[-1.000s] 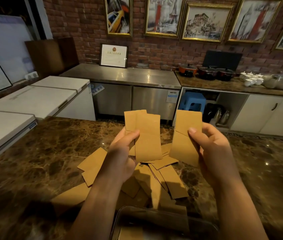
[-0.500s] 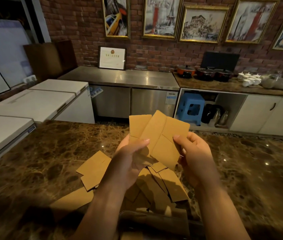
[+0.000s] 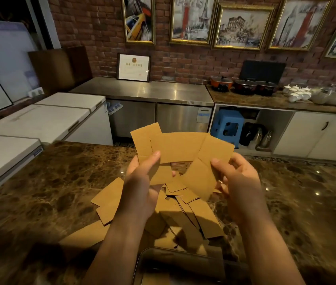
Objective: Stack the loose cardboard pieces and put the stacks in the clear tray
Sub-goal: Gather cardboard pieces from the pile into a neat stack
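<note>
Marble counter [image 3: 39,202]; clear tray [image 3: 183,256] cropped, dim; hands' fingers hidden behind cardboard pieces [image 3: 181,149].

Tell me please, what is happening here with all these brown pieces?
A person is gathering cardboard pieces. The left hand and right hand together hold a few pieces up, overlapping but not yet squared into a neat stack. Many loose pieces lie in a pile on the marble counter. The clear tray sits nearest the person; its contents are hard to tell.
</note>
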{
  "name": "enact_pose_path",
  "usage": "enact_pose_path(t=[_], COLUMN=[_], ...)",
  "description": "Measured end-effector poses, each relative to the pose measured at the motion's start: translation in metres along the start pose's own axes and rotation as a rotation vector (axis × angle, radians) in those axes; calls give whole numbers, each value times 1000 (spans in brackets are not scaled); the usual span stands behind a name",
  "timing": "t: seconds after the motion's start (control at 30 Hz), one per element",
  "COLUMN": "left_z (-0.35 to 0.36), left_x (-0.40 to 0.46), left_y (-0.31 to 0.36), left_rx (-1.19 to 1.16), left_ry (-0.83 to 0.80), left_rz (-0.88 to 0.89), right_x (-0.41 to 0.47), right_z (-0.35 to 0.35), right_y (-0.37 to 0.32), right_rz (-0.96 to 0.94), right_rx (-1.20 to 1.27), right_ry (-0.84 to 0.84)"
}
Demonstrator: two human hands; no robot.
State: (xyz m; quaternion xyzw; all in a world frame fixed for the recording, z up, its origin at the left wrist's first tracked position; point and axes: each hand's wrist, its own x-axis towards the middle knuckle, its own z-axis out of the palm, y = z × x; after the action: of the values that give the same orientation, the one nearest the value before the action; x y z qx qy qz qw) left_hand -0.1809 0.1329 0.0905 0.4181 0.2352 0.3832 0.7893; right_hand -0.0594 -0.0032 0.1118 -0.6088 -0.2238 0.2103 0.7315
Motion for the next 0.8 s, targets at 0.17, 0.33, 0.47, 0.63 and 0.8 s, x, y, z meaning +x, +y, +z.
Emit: enact_pose_path(t=[0.17,0.33,0.47,0.63,0.8], left_z=[-7,-2,1,1,8], left_x=[2,4,3,-4,-6], left_y=[5,7,1,-5,-11], left_rx=[112,131,118,174,121], left_ry=[24,-61,-94,-173,-168], left_rz=[-11,-139,-165,-152,-164], right_x=[9,19,17,10,3], right_z=[-12,-15,-12,-6,7], right_y=[-15,-22,-12,0,12], right_rz=[-104,-17,41,156,114], right_rx=[-128,-328,-337,-99,6], right_ry=[7,-171,-212,-110,43])
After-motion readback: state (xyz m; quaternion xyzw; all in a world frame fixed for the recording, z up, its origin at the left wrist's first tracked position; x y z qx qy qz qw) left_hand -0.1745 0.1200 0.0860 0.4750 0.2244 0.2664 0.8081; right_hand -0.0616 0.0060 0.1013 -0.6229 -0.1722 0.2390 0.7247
